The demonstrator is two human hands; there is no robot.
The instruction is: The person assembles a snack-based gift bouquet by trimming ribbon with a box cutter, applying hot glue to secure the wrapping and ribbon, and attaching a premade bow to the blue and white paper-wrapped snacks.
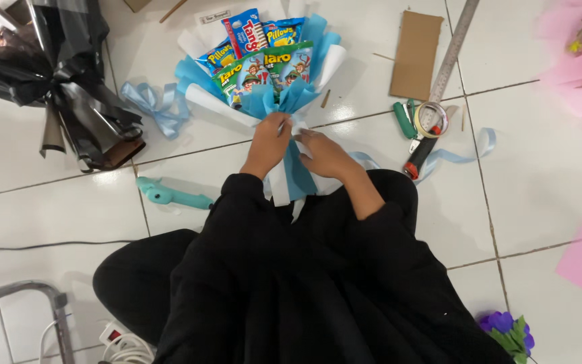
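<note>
From the head view, the snack bouquet (264,71) lies flat on the white tiled floor (69,195), and both hands pinch its neck just below the blue wrap: left hand (267,143) and right hand (325,154), fingers narrowed around the gathered paper and light blue ribbon (296,175). Looks like the tying step, so I'd guess the next bit needs a snug knot without letting the wrap slip. A teal glue gun (170,195) sits left of the bouquet, a tape roll (431,119) to its right.

Glossy white floor tiles (55,209) with dark grout lines — a grey metal frame (28,293) at the corner.
</note>
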